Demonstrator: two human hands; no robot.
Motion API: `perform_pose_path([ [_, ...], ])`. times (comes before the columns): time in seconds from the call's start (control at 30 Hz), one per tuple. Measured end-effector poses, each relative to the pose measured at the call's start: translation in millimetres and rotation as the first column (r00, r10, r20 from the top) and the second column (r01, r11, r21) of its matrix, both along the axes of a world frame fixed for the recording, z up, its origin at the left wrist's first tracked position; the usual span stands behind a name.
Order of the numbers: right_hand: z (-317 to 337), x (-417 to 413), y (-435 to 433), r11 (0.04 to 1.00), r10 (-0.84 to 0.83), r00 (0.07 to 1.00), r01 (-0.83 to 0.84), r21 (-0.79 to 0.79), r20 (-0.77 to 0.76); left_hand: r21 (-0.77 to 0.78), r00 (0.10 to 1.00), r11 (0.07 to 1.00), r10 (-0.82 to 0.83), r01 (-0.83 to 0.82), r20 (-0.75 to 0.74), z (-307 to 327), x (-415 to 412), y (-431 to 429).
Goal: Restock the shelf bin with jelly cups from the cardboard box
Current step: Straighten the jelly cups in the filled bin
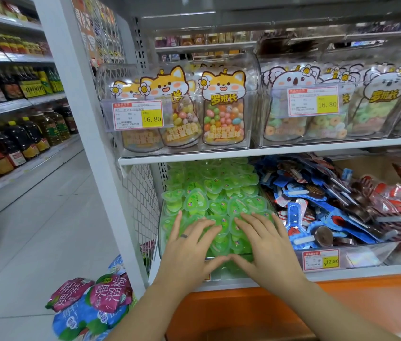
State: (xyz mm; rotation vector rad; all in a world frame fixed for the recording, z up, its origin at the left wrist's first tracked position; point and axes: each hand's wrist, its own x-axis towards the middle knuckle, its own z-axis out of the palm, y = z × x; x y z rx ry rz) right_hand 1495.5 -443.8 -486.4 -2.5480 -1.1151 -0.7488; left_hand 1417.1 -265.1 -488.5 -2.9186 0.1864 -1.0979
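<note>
I have both hands flat on the green cups (219, 193) in the bin (161, 244). My left hand (189, 244) and right hand (265, 244) are spread wide and hold nothing. The bin looks full. I think I am patting the pile flat. Next, I should press softly so no cups slide out. I can't see the box.

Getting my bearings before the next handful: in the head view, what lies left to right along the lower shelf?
White shelf upright → wire mesh side panel → green jelly cups → blue lollipop packets → red-wrapped packets at the far right.
</note>
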Motion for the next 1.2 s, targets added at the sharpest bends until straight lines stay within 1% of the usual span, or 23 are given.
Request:
perform_pose_path([
  [0.07, 0.3, 1.2, -1.5, 1.000, 0.018, 1.000, -0.019, 0.021, 0.015, 0.017, 1.000, 1.000, -0.007, 0.007, -0.001, -0.7, 0.1, 2.0],
  [0.17, 0.7, 5.8, -2.2, 0.998, 0.046, 0.995, -0.050, 0.039, 0.093, 0.023, 1.000, 1.000, 0.001, -0.001, 0.005, -1.3, 1.5, 2.0],
  [0.23, 0.5, 9.0, -1.8, 0.998, 0.050, 0.992, -0.055, 0.037, 0.114, 0.023, 1.000, 1.000, 0.016, -0.016, 0.001, -0.6, 2.4, -0.1],
  [0.4, 1.6, 11.0, -3.7, 0.998, 0.064, 0.992, -0.066, 0.014, 0.110, 0.015, 0.999, 0.999, 0.036, -0.036, -0.031, -0.8, 3.6, -1.0],
  [0.63, 3.9, 8.2, -3.6, 0.998, 0.057, 0.996, -0.058, 0.007, 0.074, 0.010, 0.998, 0.998, 0.060, -0.060, -0.024, -0.1, 4.8, -2.9],
  [0.87, 4.1, 6.0, -4.6, 0.998, 0.058, 0.997, -0.058, 0.003, 0.043, 0.043, 0.998, 0.997, 0.063, -0.062, -0.026, 1.4, 1.6, -3.0],
  [1.13, 6.9, 4.4, -4.7, 0.997, 0.074, 0.997, -0.075, 0.030, 0.037, 0.056, 0.997, 0.996, 0.068, -0.065, -0.048, 3.0, -0.2, -2.7],
  [1.2, 9.1, 3.5, -5.9, 0.993, 0.094, 0.994, -0.097, 0.067, 0.048, 0.050, 0.997, 0.997, 0.066, -0.064, -0.040, 4.3, -1.8, -3.4],
])
